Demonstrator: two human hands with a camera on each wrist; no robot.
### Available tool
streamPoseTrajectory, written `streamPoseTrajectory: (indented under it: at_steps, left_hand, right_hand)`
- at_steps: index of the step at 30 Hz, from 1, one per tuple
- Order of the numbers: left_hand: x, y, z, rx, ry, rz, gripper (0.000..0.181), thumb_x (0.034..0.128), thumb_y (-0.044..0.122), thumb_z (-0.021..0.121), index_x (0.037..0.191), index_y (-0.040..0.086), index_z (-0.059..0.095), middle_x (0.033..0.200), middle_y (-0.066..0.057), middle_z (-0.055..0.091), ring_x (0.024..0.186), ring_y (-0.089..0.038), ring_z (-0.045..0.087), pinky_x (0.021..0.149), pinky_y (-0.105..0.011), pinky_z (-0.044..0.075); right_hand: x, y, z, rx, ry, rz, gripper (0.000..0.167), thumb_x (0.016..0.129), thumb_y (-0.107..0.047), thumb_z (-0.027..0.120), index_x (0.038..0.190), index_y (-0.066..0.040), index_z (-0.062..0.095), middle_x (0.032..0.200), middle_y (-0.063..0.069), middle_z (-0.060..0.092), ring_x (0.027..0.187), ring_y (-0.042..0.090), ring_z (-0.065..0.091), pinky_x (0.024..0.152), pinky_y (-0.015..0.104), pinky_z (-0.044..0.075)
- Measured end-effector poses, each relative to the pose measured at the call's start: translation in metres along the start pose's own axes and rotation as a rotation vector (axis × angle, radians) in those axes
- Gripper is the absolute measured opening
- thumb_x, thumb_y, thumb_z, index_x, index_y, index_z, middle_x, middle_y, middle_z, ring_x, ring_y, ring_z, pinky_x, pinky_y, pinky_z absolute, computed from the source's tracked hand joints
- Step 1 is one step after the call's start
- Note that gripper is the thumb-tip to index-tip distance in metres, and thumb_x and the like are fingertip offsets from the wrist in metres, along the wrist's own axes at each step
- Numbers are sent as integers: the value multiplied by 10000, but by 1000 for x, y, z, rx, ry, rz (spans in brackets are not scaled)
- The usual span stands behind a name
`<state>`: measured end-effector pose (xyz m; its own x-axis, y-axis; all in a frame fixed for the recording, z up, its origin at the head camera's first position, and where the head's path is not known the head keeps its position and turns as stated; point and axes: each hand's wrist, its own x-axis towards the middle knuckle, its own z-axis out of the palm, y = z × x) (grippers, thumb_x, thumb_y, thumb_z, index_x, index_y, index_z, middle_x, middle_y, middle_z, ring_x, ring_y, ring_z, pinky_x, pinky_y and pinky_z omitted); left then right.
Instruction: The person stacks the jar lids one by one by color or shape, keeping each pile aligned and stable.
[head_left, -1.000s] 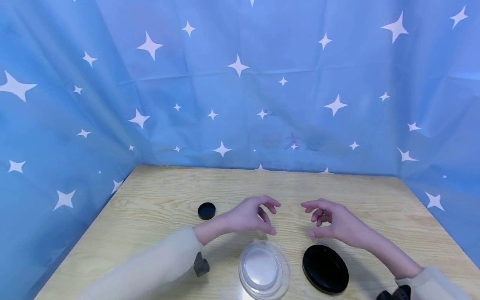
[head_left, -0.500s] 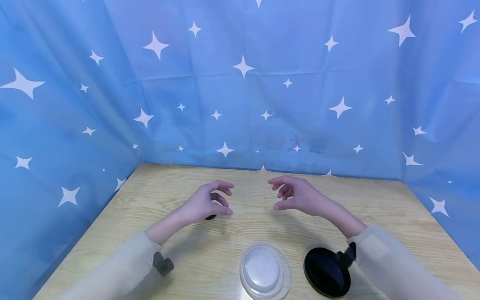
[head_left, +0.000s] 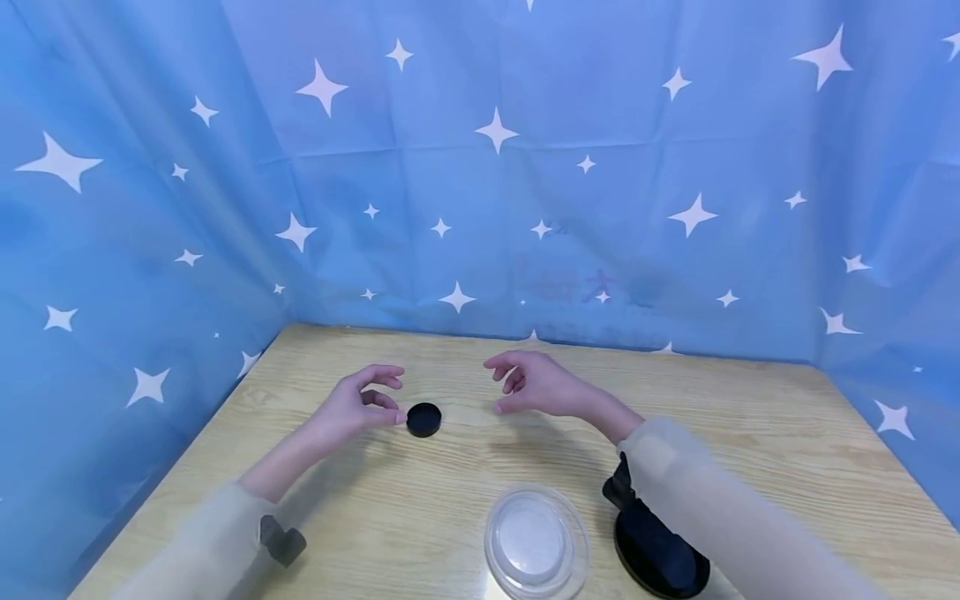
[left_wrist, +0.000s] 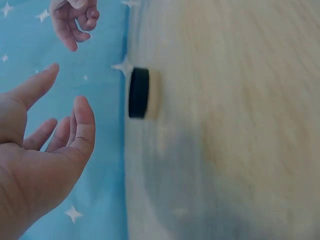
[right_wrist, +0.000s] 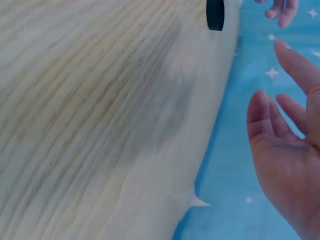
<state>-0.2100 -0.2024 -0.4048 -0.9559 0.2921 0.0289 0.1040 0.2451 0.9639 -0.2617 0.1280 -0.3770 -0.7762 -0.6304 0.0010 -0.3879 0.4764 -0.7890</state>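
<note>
Between my two hands, a small round black lid (head_left: 423, 420) lies on the wooden table in the head view. My left hand (head_left: 351, 408) hovers just to its left, fingers loosely bent and holding nothing. On the other side, my right hand (head_left: 542, 385) is raised over the table with thumb and fingers apart and nothing between them. The left wrist view shows the black lid (left_wrist: 139, 93) standing clear of the left fingers. In the right wrist view the lid (right_wrist: 215, 14) shows at the top edge, apart from the right hand (right_wrist: 287, 135).
A clear round plastic container (head_left: 534, 546) stands near the table's front edge. Right of it, a larger round black lid (head_left: 660, 554) is partly covered by my right sleeve and wrist camera. A blue star-patterned curtain (head_left: 480, 192) closes off the back and sides.
Both hands have moved left across the table, the right one further over. The small black lid, partly covered by the left hand half a second ago, shows in full again.
</note>
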Motion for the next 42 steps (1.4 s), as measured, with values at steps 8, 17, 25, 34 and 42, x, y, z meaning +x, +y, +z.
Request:
streamPoseTrajectory:
  at_steps: [8,17,25,34,42]
  left_hand:
    - [1,-18,-14,-20,63,-20,695,855,24,804,1462,-46,472,1365,-288,487,1062,-302,627,785,-283,579]
    - [3,-33,-9,-33,6,-24,713,839,-14,801,1451,-93,445,1351,-286,491,1051,-287,623,814,-296,582]
    - [4,-39,0,-26,-12,-56,718,809,-41,808,1435,-92,460,1314,-276,520,986,-232,648,803,-290,580]
    - [8,-39,7,-45,-38,-57,689,802,-80,799,1402,-125,464,1240,-276,540,998,-291,677,832,-313,584]
    - [12,-38,12,3,-22,-89,669,780,-57,825,1367,-118,508,1204,-240,595,1005,-269,664,844,-333,583]
  right_hand:
    - [22,10,12,31,3,24,683,843,-82,847,1439,22,532,1215,213,609,931,181,629,831,323,556]
    - [38,8,27,62,-102,4,726,838,-69,853,1462,37,498,1236,210,605,951,180,642,845,313,560]
    - [44,11,39,126,-171,20,744,826,-18,843,1470,55,478,1217,201,605,939,172,648,831,302,567]
    - [53,15,48,75,-191,12,644,846,-57,838,1403,72,543,1080,113,674,916,151,666,815,288,570]
    - [62,19,55,67,-225,18,616,865,-59,822,1406,54,551,992,43,700,884,134,680,805,268,561]
